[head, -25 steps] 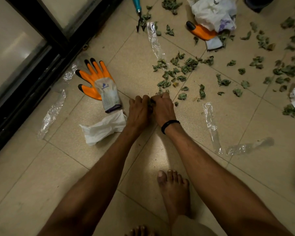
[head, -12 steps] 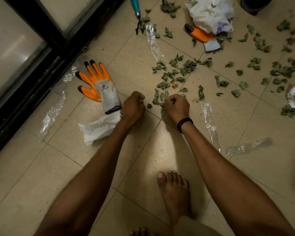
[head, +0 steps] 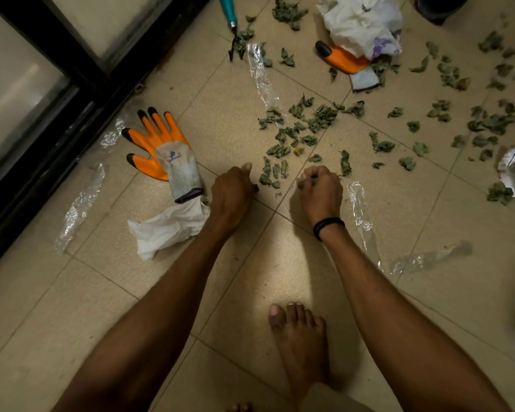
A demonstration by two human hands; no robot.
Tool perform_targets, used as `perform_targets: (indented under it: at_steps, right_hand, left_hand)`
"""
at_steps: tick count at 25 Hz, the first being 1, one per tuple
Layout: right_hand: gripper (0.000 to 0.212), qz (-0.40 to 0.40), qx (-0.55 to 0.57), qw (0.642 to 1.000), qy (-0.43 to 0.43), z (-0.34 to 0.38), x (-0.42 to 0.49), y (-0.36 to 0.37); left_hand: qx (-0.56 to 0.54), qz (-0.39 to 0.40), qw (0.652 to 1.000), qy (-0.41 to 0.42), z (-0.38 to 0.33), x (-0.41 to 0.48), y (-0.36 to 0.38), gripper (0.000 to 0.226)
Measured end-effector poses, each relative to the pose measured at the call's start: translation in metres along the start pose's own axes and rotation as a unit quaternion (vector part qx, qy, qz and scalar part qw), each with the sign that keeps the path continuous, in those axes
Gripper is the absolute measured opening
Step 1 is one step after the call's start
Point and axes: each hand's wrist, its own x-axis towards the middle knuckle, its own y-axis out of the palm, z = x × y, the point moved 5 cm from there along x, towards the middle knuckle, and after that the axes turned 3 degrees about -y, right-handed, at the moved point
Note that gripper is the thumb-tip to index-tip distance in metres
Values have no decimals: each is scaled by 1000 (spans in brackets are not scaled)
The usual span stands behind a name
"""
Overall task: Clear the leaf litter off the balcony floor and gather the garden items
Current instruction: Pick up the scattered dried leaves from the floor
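Both hands gather leaf litter on a beige tiled floor.
Left hand and right hand, both fisted on dried green leaf scraps, flank the pile stretching ahead-right.

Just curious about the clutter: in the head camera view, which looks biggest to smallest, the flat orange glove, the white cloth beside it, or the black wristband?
1. Flat orange glove and white cloth: alike, too close to rank.
2. Black wristband: clearly smallest.

One head cam, wide-angle, looks steeply down at tiled floor, close; no 2nd view.
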Motion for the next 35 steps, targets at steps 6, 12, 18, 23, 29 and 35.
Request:
perform_targets:
  at_steps: [6, 12, 18, 23, 29, 35]
  right_hand:
    - [17, 60, -49, 996, -54, -4, -21, 22]
    - [16, 52, -51, 997, -31, -4, -18, 25]
    - [37, 52, -2, 998, 29, 5, -8, 15]
    - [42, 86, -33, 993, -75, 27, -3, 35]
    - [48, 106, -68, 985, -114, 25, -4, 59]
    - [12, 80, -20, 991, -102, 20, -3, 52]
  left_hand:
    - [89, 5, 993, 80, -1, -18, 25, 19]
    - [160, -2, 982, 98, -4, -38, 42, 29]
    - [22, 8, 1000, -2, -7, -18, 32, 27]
    - [-114, -15, 993, -13, -7, -8, 19, 15]
    - [9, -79, 990, 116, -3, -6, 28, 19]
    - [27, -74, 988, 134, -6, -7, 39, 19]
